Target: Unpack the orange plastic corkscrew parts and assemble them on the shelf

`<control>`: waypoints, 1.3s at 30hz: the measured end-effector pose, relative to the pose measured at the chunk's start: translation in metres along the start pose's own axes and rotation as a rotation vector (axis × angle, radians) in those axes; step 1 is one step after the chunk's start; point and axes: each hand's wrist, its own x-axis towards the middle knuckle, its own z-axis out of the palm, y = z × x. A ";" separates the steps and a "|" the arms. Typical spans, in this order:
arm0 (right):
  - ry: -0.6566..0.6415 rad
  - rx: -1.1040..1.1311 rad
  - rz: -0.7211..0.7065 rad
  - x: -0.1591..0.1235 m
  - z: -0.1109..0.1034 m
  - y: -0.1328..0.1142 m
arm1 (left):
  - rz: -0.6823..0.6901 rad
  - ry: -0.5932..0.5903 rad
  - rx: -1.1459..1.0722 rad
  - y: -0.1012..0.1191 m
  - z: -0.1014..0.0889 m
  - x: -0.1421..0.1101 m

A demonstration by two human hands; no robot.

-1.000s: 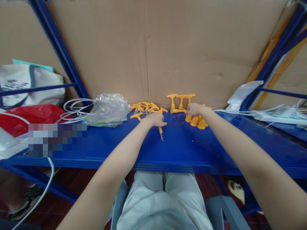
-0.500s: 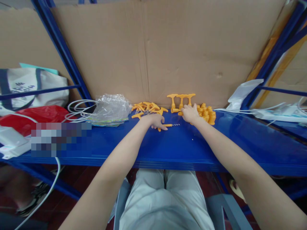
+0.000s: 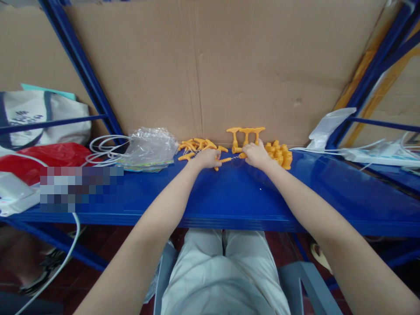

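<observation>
My left hand [image 3: 207,158] is closed round the T-handle of an orange corkscrew [image 3: 225,160], whose metal spiral points right. My right hand [image 3: 256,155] is closed on an orange cap piece [image 3: 243,155] held at the tip of that spiral. Both hands hover just above the blue shelf [image 3: 229,197], near the cardboard back wall. Left of my left hand lies a heap of orange corkscrews [image 3: 197,146]. Behind my right hand stand three assembled orange pieces [image 3: 246,136] upright. To its right sits a pile of orange caps [image 3: 280,154].
A crumpled clear plastic bag [image 3: 149,146] and coiled white cable [image 3: 105,148] lie at the left. A red bag [image 3: 42,157] and a white tote [image 3: 39,116] sit further left. White packets and cables [image 3: 331,127] are at the right. Blue shelf posts frame both sides.
My left hand lifted the corkscrew off the shelf and turned it sideways, spiral to the right. My right hand left the cap pile and brought a cap to the spiral's tip.
</observation>
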 end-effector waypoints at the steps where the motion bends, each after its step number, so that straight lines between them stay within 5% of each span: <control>1: -0.007 0.014 -0.004 0.000 -0.002 -0.002 | 0.002 0.010 -0.007 0.000 0.000 0.000; 12: -0.076 0.131 -0.046 0.001 -0.011 -0.010 | -0.016 0.122 -0.139 -0.011 0.012 0.005; 22: 0.002 0.195 -0.110 0.000 -0.006 -0.009 | -0.020 0.207 -0.094 -0.005 0.020 0.005; 27: 0.032 0.436 -0.099 0.009 0.011 -0.005 | -0.013 0.221 -0.108 -0.008 0.022 0.005; 32: -0.021 0.796 0.069 0.014 0.022 0.006 | -0.016 0.220 -0.104 -0.009 0.024 0.006; 39: -0.177 1.372 0.328 0.002 0.007 0.010 | -0.066 0.241 -0.135 -0.007 0.021 0.005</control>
